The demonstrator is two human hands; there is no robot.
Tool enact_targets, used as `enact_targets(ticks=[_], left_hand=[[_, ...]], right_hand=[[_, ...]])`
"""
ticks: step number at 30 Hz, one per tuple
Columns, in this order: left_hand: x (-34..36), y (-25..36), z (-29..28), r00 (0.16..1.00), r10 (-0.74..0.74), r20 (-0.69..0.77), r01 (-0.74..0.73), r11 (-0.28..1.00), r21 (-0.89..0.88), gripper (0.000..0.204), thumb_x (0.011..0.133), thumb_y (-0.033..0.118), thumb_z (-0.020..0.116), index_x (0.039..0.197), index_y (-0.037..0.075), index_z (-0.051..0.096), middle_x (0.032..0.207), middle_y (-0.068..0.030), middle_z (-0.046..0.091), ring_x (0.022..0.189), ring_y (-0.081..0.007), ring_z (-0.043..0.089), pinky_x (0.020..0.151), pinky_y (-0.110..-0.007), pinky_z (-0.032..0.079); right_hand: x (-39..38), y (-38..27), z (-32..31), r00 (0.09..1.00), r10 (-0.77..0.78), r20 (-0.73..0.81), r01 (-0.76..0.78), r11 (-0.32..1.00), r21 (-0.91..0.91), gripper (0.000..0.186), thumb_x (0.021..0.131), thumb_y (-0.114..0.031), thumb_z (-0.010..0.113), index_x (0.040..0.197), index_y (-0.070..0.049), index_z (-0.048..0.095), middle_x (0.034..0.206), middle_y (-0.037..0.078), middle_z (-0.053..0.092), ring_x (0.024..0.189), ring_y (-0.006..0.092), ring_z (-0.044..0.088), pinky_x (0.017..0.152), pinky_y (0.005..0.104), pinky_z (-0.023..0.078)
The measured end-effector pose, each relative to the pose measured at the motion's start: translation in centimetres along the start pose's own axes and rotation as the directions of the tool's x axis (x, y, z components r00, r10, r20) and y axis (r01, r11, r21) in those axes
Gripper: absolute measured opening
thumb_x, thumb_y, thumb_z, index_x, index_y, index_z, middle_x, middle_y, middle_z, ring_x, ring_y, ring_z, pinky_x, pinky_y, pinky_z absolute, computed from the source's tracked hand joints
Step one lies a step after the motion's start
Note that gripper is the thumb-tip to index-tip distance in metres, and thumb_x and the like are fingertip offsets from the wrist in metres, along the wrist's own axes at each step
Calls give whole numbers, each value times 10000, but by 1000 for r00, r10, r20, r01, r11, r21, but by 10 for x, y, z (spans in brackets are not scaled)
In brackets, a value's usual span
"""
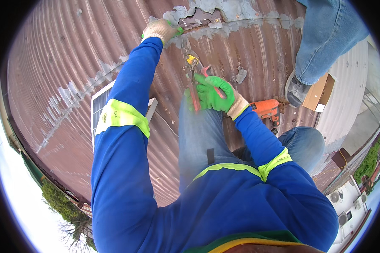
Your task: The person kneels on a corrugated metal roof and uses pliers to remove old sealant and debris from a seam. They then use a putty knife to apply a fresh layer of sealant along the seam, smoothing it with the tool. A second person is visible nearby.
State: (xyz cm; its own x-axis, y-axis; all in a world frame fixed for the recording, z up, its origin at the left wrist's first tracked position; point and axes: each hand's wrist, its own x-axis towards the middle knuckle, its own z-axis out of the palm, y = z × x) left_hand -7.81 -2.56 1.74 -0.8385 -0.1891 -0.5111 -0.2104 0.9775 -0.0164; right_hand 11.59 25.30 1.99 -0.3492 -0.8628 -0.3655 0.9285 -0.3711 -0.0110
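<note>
My right hand (217,93), in a green-palmed work glove, grips a pair of tin snips (192,60) with red handles and a yellow part near the pivot. The handles are spread apart, and the metal jaws point away from me toward a ragged, peeling grey sealant band (207,30) on the brown corrugated roof (126,25). My left hand (161,30), gloved alike, is stretched forward at the left end of the torn patch. Its fingers are curled at the sealant's edge; what they pinch is hidden.
An orange power drill (264,109) lies to the right of my right forearm. Another person's jeans leg (327,38) and shoe (297,88) stand at upper right, beside an open cardboard box (320,92). A solar panel (98,110) lies under my left arm. Loose sealant scrap (241,75) rests nearby.
</note>
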Motion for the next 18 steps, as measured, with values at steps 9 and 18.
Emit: enact_targets(ticks=[9, 18], left_hand=[[-56, 9, 59, 854, -140, -502, -49, 938, -344, 667, 868, 596, 809, 1394, 208, 680, 1404, -103, 691, 1310, -333, 653, 1085, -593, 477], [-51, 8, 71, 736, 219, -640, -259, 965, 32, 366, 918, 287, 744, 1281, 241, 718, 1333, -30, 688, 1206, -288, 680, 1047, -540, 503]], right_hand=[[5, -79, 27, 800, -548, -243, -377, -144, -915, 972, 922, -525, 790, 1681, -86, 369, 1602, 276, 521, 1503, 392, 504, 1214, 457, 425], [-10, -66, 24, 815, -511, -274, -350, -57, -935, 997, 914, -563, 778, 1692, -98, 362, 1632, 247, 512, 1521, 404, 482, 1234, 463, 393]])
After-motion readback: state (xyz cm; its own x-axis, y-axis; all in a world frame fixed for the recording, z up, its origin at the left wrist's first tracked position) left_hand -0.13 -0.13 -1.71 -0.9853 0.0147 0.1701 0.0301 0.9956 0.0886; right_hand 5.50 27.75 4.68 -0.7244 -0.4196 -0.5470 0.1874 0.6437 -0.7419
